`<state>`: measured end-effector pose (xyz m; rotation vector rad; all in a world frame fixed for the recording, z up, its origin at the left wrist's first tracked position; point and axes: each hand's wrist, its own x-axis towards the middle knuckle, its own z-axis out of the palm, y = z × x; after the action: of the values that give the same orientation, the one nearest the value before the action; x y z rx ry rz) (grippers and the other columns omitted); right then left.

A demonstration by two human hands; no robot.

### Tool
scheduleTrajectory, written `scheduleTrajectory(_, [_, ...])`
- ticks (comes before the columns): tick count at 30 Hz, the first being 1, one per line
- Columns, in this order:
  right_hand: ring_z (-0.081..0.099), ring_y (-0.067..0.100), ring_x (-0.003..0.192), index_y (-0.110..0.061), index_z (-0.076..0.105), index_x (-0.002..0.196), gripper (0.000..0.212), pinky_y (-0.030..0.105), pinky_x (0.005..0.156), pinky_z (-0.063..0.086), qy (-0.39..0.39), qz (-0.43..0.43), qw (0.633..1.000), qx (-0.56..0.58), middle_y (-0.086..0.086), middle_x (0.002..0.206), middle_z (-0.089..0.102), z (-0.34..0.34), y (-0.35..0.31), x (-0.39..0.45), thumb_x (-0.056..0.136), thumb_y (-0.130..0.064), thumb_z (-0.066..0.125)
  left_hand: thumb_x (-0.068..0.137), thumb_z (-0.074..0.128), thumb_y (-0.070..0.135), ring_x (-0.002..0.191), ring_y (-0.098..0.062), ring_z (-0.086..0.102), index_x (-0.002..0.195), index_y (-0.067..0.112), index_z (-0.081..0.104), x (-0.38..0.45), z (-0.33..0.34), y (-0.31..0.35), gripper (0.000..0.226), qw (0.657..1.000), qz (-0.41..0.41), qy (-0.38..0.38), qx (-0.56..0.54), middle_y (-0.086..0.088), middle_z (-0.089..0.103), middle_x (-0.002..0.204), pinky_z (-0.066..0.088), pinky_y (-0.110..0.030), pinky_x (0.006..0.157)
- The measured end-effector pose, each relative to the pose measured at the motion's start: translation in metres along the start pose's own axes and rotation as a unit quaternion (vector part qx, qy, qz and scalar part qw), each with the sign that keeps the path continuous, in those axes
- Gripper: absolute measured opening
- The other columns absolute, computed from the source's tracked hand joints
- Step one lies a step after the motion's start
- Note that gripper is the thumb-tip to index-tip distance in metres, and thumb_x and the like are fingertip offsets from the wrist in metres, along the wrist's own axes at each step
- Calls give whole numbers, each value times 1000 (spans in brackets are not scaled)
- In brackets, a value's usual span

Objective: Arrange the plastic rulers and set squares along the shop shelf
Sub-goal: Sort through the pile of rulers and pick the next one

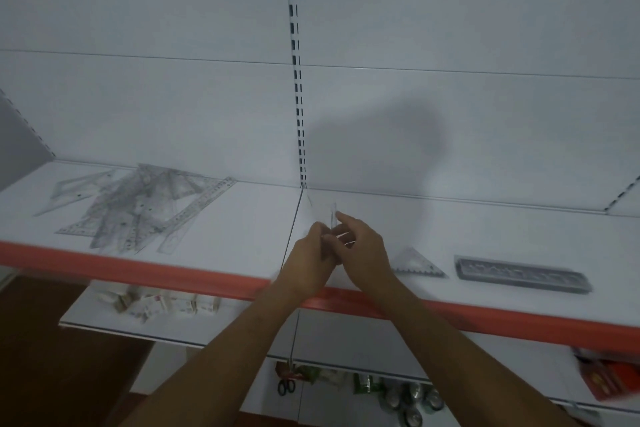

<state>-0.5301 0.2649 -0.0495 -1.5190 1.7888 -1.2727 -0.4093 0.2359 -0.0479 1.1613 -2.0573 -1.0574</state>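
Note:
A loose heap of clear plastic rulers and set squares [138,204] lies on the left part of the white shelf [242,225]. Over the middle of the shelf my left hand [310,258] and my right hand [360,246] are close together, both pinching a thin clear plastic piece [333,215] held on edge between the fingers. It is blurred and I cannot tell whether it is a ruler or a set square. To the right a small clear set square [417,262] lies flat, and beyond it a stack of rulers [519,274] lies along the front.
The shelf has an orange front strip [138,269] and a slotted upright [298,80] on the white back wall. Lower shelves hold small boxes [162,303], scissors [286,386], cans [412,402] and a red pack [609,378].

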Motion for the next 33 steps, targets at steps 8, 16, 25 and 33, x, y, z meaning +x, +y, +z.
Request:
scheduleTrajectory(8, [56, 3, 82, -15, 57, 131, 50, 8, 73, 40, -20, -61, 996, -70, -3, 101, 59, 0, 22, 8, 84, -26, 72, 82, 71, 20, 76, -12, 65, 108, 19, 57, 1, -12, -16, 30, 999, 6, -29, 29, 6, 67, 89, 55, -26, 72])
scheduleTrajectory(16, [53, 14, 106, -23, 60, 125, 49, 27, 83, 21, -33, -15, 961, -275, -5, 112, 59, -16, 41, 14, 81, -44, 70, 81, 71, 25, 74, -15, 59, 108, 22, 51, 4, -31, -42, 34, 990, -58, 62, 114, 4, 58, 94, 53, -35, 75])
scheduleTrajectory(25, [46, 14, 115, -34, 60, 123, 47, 35, 93, 25, -117, 5, 920, -373, -7, 119, 56, -16, 35, 23, 81, -54, 65, 76, 77, 36, 102, -16, 54, 119, 15, 59, 8, -26, -43, 52, 978, -73, -2, 197, -2, 55, 113, 45, -27, 91])
scheduleTrajectory(33, [45, 17, 117, -31, 54, 130, 54, 35, 95, 26, -140, 13, 908, -394, -4, 123, 53, -11, 39, 26, 82, -55, 62, 81, 73, 33, 103, -21, 55, 110, 14, 64, 14, -20, -42, 36, 966, -80, 12, 247, -7, 52, 113, 43, -27, 88])
